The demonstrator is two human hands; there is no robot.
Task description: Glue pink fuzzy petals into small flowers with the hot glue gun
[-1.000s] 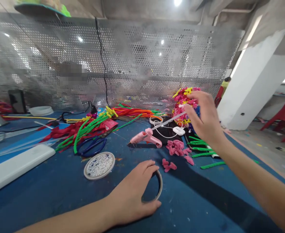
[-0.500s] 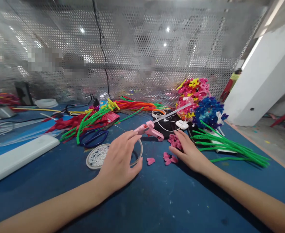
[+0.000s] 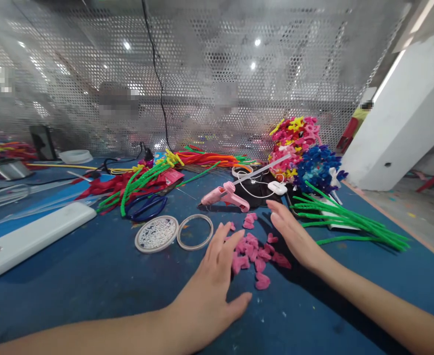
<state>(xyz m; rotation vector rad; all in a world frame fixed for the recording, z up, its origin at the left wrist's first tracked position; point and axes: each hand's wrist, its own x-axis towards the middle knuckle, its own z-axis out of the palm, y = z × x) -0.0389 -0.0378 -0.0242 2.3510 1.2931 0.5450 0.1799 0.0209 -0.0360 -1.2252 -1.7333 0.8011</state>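
A heap of small pink heart-shaped pieces (image 3: pixel 256 254) lies on the blue table (image 3: pixel 91 291) between my two hands. My left hand (image 3: pixel 211 288) rests flat and open on the table, its fingertips at the heap's left side. My right hand (image 3: pixel 294 236) is open too, its edge against the heap's right side. A clear ring-shaped lid (image 3: pixel 195 231) lies free to the left, beside a round container of white beads (image 3: pixel 157 233). A pink glue gun (image 3: pixel 226 196) lies just behind the heap.
Green pipe cleaners (image 3: pixel 350 222) lie at the right, with pink, yellow and blue pipe-cleaner flowers (image 3: pixel 304 153) behind them. Blue scissors (image 3: pixel 146 207), red and green pipe cleaners (image 3: pixel 128 185) and a white flat case (image 3: pixel 32 239) lie at the left. A perforated metal screen (image 3: pixel 209 79) backs the table.
My left hand let go of the clear ring and moved right to the pink pieces. My right hand swept the pieces toward me into a heap between both hands.
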